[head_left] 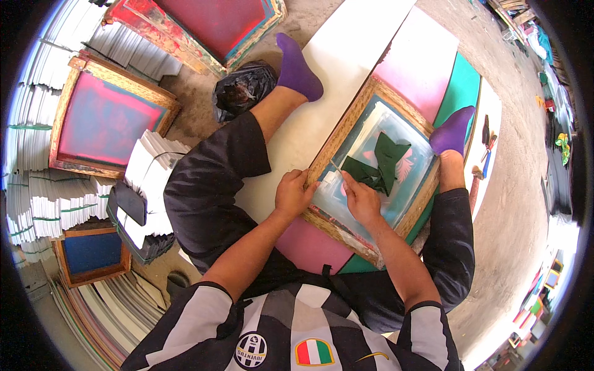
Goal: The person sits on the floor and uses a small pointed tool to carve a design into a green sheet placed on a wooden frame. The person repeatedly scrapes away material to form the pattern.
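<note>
A wooden-edged printing screen (342,230) with pale blue mesh lies tilted between my legs, over white, pink and green sheets. My left hand (294,195) is closed around its left edge, the thumb on the wood. In a pinch, my right hand (362,199) holds a thin pale stick (335,165) over the left part of the mesh; its exact kind cannot be made out. Beside the right fingertips, a crumpled dark green cloth (388,162) rests on the mesh, covering part of a pink printed figure (405,168).
More framed screens (111,117) stand at the left, among stacks of white paper (37,130). A black plastic bag (244,89) sits near my left foot. A dark phone-like slab (131,206) lies on bundled paper. Small hand tools (487,145) lie beyond my right foot.
</note>
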Demonstrator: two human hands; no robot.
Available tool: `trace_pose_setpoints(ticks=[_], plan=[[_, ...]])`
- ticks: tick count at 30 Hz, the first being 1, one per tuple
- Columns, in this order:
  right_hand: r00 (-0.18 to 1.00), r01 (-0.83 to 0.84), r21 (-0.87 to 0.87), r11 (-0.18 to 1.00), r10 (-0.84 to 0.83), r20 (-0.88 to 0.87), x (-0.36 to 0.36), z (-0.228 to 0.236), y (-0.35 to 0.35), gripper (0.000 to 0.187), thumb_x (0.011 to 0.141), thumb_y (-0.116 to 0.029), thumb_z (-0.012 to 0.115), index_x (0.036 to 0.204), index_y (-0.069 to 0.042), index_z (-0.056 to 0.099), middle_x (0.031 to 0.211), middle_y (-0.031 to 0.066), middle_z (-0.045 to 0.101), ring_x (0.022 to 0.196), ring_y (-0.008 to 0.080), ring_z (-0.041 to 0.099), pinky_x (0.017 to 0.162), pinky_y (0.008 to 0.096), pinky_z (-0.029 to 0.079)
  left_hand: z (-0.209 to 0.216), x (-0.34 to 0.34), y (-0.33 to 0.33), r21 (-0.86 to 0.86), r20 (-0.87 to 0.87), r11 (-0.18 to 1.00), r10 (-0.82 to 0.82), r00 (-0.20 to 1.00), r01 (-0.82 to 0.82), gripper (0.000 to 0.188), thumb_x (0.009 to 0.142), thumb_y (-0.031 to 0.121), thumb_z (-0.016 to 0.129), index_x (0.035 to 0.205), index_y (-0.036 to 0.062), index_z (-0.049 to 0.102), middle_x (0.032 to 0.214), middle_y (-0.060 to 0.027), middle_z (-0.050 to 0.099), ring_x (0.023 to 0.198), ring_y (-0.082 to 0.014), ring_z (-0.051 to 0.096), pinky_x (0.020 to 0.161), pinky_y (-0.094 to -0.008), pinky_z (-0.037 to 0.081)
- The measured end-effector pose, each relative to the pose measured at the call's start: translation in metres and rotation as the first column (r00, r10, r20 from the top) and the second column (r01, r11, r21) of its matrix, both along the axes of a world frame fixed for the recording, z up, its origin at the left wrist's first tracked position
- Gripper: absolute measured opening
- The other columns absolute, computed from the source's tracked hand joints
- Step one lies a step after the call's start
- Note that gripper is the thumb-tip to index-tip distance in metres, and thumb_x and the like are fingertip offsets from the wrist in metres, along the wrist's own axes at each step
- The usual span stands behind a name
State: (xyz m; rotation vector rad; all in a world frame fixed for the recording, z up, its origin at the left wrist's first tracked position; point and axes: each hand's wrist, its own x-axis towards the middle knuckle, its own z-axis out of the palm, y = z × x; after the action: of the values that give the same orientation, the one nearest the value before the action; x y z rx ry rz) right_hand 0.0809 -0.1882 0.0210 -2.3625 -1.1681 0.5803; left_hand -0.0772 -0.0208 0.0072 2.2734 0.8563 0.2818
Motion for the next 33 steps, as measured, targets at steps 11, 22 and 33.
trace_pose_setpoints(ticks=[11, 22, 33], plan=[[0.990, 0.003, -0.159, 0.987, -0.025, -0.136, 0.009, 0.016, 0.009, 0.039, 0.103, -0.023, 0.064, 0.141, -0.012, 0.064, 0.113, 0.0072, 0.077, 0.091, 0.0157, 0.070, 0.082, 0.0350, 0.055, 0.003, -0.001, 0.001, 0.001, 0.007, 1.000, 0.005, 1.000, -0.005, 0.047, 0.084, 0.026, 0.079, 0.119, -0.0037, 0.071, 0.096, -0.0176, 0.068, 0.093, -0.0364, 0.065, 0.083, -0.0443, 0.053], [0.626, 0.325, -0.019, 0.946, -0.230, -0.745, 0.020, 0.000, 0.007, 0.037, 0.104, -0.028, 0.063, 0.138, -0.014, 0.067, 0.078, 0.0010, 0.066, 0.062, 0.0115, 0.057, 0.059, 0.0284, 0.048, 0.004, 0.001, 0.001, -0.035, -0.042, 0.999, 0.012, 0.999, -0.013, 0.047, 0.084, 0.028, 0.079, 0.119, -0.0033, 0.071, 0.102, -0.0185, 0.068, 0.098, -0.0373, 0.065, 0.087, -0.0446, 0.053], [0.998, -0.024, -0.029, 0.999, 0.026, 0.062, -0.014, 0.023, 0.003, 0.036, 0.100, -0.031, 0.059, 0.136, -0.028, 0.066, 0.077, 0.0157, 0.067, 0.070, 0.0382, 0.068, 0.061, 0.0528, 0.054, -0.008, -0.001, 0.001, -0.063, 0.022, 0.997, 0.055, 0.998, -0.053, 0.049, 0.083, 0.029, 0.081, 0.116, -0.0054, 0.072, 0.103, -0.0221, 0.071, 0.096, -0.0395, 0.068, 0.089, -0.0460, 0.053]])
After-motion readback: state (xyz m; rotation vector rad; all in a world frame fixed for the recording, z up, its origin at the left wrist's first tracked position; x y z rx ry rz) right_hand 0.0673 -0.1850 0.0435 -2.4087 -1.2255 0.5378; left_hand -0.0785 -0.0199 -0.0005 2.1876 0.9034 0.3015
